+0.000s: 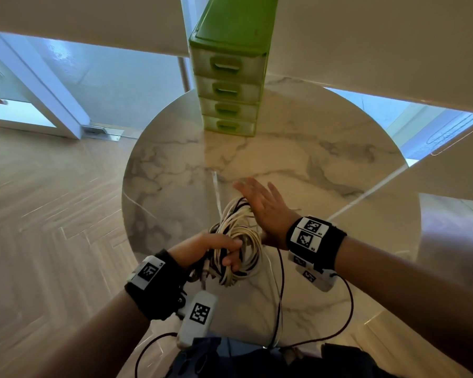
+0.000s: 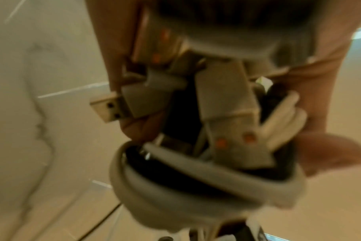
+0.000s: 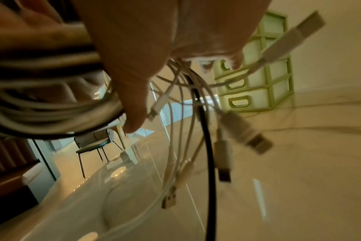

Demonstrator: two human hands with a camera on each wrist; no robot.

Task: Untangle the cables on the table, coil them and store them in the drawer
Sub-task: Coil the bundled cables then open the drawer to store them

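So the right hand [image 3: 134, 53] has fingers stretched out flat against a coiled bundle of white cables [image 3: 52, 104], with loose ends and USB plugs [image 3: 243, 128] dangling over the marble table [image 3: 299, 179]. Green drawer unit [image 3: 258, 84] sits near the table's far edge.

I wear a black wristband [image 1: 155, 291] on my left forearm, just behind my left hand [image 1: 202, 248]. A white block with a black-and-white square marker [image 1: 147, 272] sits on top of that wristband, and a second white module with a marker [image 1: 198, 313] hangs below it. A thin dark cable [image 1: 148, 347] loops out from that module. My right hand [image 1: 265, 208] has the same black band [image 1: 331, 246], with white marker tiles [image 1: 307, 231] on it. My forearms are bare, with no sleeves.
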